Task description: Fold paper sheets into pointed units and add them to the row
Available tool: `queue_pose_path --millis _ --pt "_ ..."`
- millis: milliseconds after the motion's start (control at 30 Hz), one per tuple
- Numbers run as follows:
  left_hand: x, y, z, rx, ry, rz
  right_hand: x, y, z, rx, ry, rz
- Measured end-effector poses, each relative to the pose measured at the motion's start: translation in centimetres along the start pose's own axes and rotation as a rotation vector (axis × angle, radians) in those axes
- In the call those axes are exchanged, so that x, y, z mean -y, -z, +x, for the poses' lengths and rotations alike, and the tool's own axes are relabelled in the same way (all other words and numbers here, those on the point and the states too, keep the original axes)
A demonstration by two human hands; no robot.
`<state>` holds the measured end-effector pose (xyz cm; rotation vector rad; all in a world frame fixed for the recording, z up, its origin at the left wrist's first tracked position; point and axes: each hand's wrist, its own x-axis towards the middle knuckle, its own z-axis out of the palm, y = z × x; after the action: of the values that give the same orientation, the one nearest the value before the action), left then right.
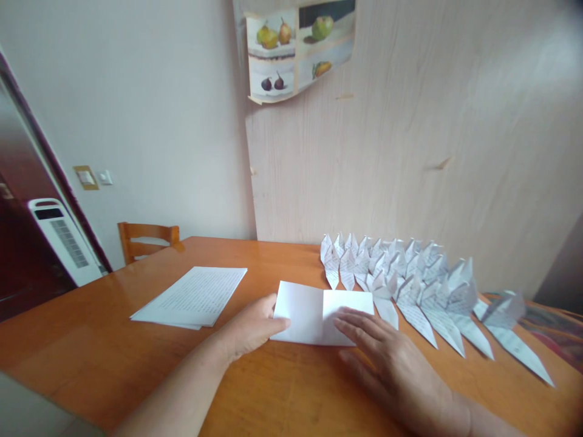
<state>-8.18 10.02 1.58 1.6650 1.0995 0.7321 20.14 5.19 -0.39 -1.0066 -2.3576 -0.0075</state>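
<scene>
A white sheet of paper point(298, 312) with an upright crease near its middle lies in front of me on the wooden table. My left hand point(255, 325) grips its left edge, thumb on top and fingers underneath. Flat on the paper's right half rest the fingers of my right hand point(382, 349), stretched out, with the thumb over the table below the near edge. Several folded paper pieces point(412, 294) with pointed tips stand in rows to the right, the nearest just beyond the sheet's right edge.
A stack of written sheets point(195, 297) lies on the left of the wooden table point(282, 388). Behind the table are a wooden chair point(150, 232) and a wall with fruit pictures point(300, 45). A white appliance point(66, 240) stands at the far left.
</scene>
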Motion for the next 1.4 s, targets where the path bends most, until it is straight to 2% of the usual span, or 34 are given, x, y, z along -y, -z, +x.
queue_pose_path --millis 167,300,467,600,667,767,867,967,1033,1100,1400 --pt "-0.5 0.4 -0.2 0.022 0.038 -0.028 -0.8 -1.0 0.1 0.157 -0.074 0.017" --pt "-0.2 0.6 -0.2 -0.025 0.093 -0.009 -0.9 -0.9 0.1 0.298 -0.095 0.040" --pt "1.1 0.8 0.2 -0.087 0.115 0.168 -1.1 -0.8 0.1 0.366 -0.098 0.085" --pt "1.6 1.0 0.4 -0.214 0.125 0.439 -1.2 -0.6 0.2 0.413 -0.111 0.121" --pt "1.6 0.8 0.4 -0.329 0.070 0.624 -1.1 -0.6 0.2 0.415 -0.115 0.136" --pt "1.2 0.0 0.3 -0.423 -0.141 0.839 -1.2 -0.7 0.2 0.425 -0.116 0.143" --pt "0.7 -1.4 0.1 -0.287 -0.389 0.896 -1.3 -0.7 0.2 0.433 -0.114 0.157" --pt "0.3 -2.8 -0.1 -0.068 -0.517 0.930 -1.4 -0.8 0.2 0.439 -0.109 0.171" --pt "0.3 -3.3 -0.3 0.034 -0.517 0.960 -1.5 -0.8 0.2 0.440 -0.106 0.174" --pt "0.4 -3.6 -0.4 0.084 -0.476 0.984 -1.5 -0.8 0.2 0.437 -0.105 0.179" --pt "0.5 -3.6 -0.2 0.144 -0.344 1.009 -1.6 -0.9 0.1 0.429 -0.126 0.121"
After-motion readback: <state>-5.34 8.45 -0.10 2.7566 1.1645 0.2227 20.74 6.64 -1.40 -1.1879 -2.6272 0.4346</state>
